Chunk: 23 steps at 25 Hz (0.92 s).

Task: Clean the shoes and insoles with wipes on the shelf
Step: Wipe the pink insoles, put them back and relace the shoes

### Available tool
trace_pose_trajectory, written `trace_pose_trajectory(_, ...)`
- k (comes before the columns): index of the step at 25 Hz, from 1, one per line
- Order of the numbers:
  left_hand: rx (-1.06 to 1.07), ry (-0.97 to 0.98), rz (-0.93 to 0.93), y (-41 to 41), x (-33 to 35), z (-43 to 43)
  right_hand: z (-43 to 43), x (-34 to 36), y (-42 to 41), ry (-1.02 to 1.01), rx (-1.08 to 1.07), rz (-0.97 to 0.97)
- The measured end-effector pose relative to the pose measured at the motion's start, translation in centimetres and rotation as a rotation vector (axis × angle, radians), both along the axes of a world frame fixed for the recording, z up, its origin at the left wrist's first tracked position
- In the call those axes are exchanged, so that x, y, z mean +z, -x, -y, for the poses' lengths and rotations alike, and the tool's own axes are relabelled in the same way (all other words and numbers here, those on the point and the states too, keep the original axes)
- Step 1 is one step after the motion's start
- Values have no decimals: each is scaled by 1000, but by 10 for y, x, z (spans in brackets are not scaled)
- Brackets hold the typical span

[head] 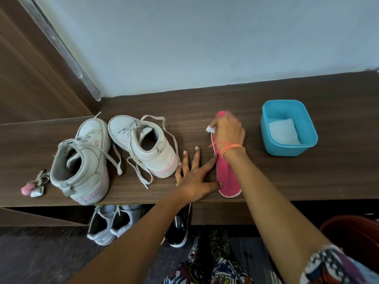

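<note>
Soft daylight, blurred, edge-warped view

A dark wood-grain shelf (205, 103) is running left to right below a pale wall. At its left end a small pink and silver charm (34, 185) is lying by the near edge, just beside a white shoe (82, 160) with pink trim. A second white shoe (143, 144) is standing to its right, laces trailing on the wood. Right of centre a pink insole (227, 181) is lying near to far, the left hand (194, 179) resting flat beside it. A blue tub (287, 148) is sitting further right
</note>
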<state>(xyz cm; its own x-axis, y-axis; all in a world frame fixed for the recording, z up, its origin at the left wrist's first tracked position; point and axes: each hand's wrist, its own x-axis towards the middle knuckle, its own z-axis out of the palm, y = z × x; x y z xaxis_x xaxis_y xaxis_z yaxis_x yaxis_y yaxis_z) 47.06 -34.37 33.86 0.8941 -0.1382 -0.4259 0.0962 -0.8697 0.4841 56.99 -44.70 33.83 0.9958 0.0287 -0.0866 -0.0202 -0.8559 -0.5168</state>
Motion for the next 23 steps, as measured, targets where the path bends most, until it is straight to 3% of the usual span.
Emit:
trace_pose_trajectory(1,2,5,-1,0,0,0,1,11,-12,89,-11,141)
trace_pose_trajectory(3,-2,13,-3,0,0,-1,12,21,-36,110,-112,222)
trace_pose_trajectory(9,-6,9,-5,-1,-2,-1,9,21,4,231,-97,206)
trace_pose_trajectory(14,4,-1,11,-1,-3,-1,9,27,62,207,-60,111)
trace_pose_trajectory(20,14,30,3,0,-3,-1,22,36,-4,212,-115,91)
trace_pose_trajectory(23,6,23,8,-1,-4,-1,18,35,10,216,-110,99)
